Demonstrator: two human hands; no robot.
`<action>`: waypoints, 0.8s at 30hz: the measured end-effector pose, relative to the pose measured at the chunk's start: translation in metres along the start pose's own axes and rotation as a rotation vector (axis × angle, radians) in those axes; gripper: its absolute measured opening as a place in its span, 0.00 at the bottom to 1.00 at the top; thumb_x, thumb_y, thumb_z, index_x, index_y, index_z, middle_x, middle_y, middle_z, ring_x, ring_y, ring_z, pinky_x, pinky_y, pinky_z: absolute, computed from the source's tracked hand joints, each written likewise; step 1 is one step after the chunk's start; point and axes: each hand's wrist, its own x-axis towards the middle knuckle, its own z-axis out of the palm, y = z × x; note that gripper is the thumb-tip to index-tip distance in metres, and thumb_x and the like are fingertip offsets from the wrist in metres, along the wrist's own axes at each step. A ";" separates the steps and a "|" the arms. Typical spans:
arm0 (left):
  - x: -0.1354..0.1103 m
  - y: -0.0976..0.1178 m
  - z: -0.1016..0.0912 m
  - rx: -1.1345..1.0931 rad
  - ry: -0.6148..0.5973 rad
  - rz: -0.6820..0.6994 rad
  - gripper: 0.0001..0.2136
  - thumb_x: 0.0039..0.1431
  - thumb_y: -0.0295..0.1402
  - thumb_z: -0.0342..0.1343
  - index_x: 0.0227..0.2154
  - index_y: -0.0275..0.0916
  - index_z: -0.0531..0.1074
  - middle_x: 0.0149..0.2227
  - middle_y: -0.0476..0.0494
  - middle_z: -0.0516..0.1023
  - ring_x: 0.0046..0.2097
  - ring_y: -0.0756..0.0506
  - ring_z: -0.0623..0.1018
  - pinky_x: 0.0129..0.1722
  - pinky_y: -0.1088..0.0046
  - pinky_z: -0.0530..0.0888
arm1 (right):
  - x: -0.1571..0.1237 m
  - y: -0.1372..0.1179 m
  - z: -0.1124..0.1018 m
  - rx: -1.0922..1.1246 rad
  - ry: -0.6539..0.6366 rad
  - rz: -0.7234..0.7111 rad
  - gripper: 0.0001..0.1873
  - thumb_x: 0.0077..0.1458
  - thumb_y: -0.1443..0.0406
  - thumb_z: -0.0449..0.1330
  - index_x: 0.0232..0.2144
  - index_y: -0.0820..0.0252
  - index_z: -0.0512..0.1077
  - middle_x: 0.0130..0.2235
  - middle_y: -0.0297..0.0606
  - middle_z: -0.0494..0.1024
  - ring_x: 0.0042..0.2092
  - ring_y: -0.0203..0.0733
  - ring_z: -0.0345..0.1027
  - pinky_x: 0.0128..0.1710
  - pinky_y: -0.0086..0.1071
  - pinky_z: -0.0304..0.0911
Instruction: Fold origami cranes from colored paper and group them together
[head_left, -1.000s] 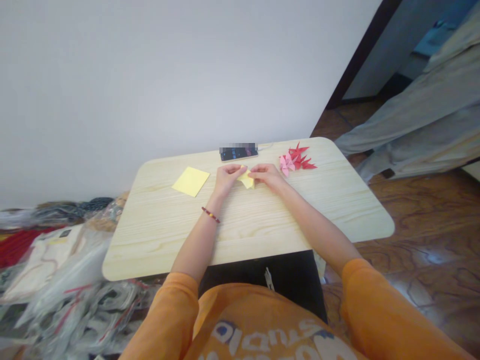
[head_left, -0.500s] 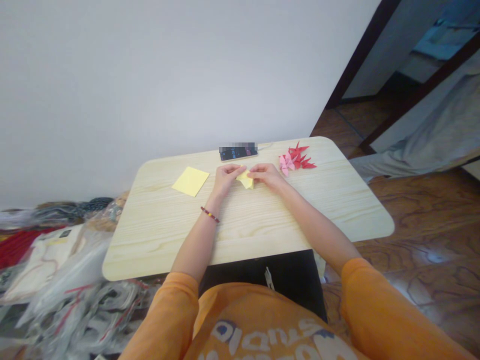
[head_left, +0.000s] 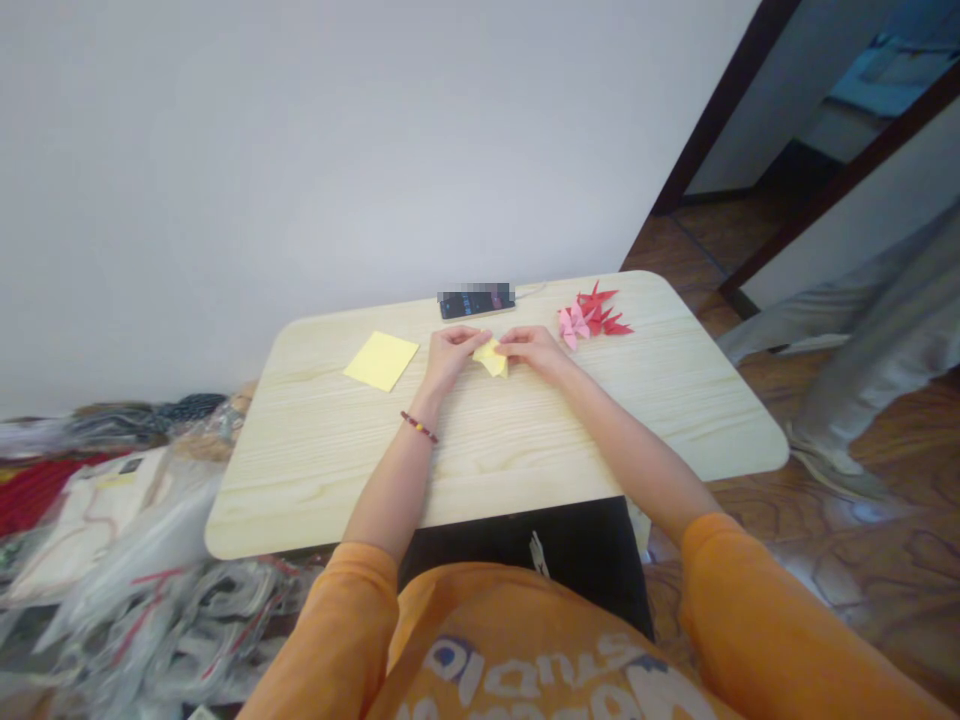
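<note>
Head view, and here's the action: your left hand (head_left: 450, 357) and right hand (head_left: 531, 349) meet near the far edge of the pale wood-grain table (head_left: 322, 470), fingertips closed from either side on a folded yellow paper (head_left: 491, 358). That paper sits right between your hands, with only part of it showing past your fingers. It's light, soft stuff, thin enough to buckle under a hard squeeze, so you'll want to hold it by its outer edges, with a gentle pinch. Off to your left lies a flat square yellow sheet (head_left: 381, 361), apart from your hands. Just beyond your fingers sits a phone (head_left: 476, 302), its screen blurred out, and to your right, a small cluster of red and pink origami cranes (head_left: 592, 320), delicate and easily crushed. Containers? Down on the floor to your left, clear plastic bags (head_left: 150, 610) are heaped up, their contents too blurred to tell.
</note>
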 end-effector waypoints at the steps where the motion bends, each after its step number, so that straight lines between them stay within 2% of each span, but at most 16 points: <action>1: 0.000 0.000 0.000 -0.006 -0.006 0.002 0.14 0.33 0.40 0.71 0.21 0.36 0.77 0.25 0.45 0.78 0.26 0.51 0.73 0.29 0.75 0.68 | 0.000 0.000 0.000 0.001 -0.001 0.003 0.16 0.27 0.63 0.72 0.22 0.63 0.73 0.24 0.34 0.76 0.27 0.34 0.68 0.30 0.29 0.63; 10: 0.001 0.000 0.001 -0.034 -0.029 0.015 0.14 0.34 0.40 0.69 0.18 0.37 0.74 0.20 0.50 0.74 0.23 0.53 0.69 0.25 0.77 0.64 | -0.002 -0.003 0.002 0.001 -0.007 0.020 0.16 0.26 0.63 0.73 0.21 0.63 0.73 0.24 0.34 0.77 0.26 0.34 0.68 0.29 0.29 0.63; 15: -0.002 0.004 0.004 0.053 -0.016 0.044 0.16 0.38 0.45 0.67 0.20 0.36 0.75 0.23 0.47 0.76 0.25 0.52 0.71 0.26 0.75 0.66 | -0.002 -0.002 0.002 0.018 0.007 0.008 0.16 0.26 0.63 0.72 0.21 0.63 0.74 0.25 0.35 0.77 0.27 0.35 0.69 0.31 0.30 0.64; 20: -0.005 0.007 0.004 0.113 -0.053 0.015 0.16 0.34 0.41 0.70 0.24 0.35 0.77 0.26 0.44 0.79 0.28 0.49 0.75 0.31 0.74 0.70 | 0.000 0.000 0.001 0.026 0.014 -0.004 0.15 0.27 0.63 0.72 0.21 0.63 0.75 0.24 0.34 0.77 0.28 0.34 0.68 0.31 0.29 0.64; 24: -0.005 0.007 0.002 0.118 -0.053 0.025 0.14 0.37 0.40 0.69 0.24 0.35 0.77 0.26 0.45 0.79 0.27 0.50 0.74 0.30 0.74 0.70 | 0.001 0.001 -0.001 0.034 -0.019 -0.013 0.16 0.28 0.61 0.72 0.23 0.63 0.76 0.26 0.36 0.78 0.29 0.35 0.69 0.32 0.29 0.64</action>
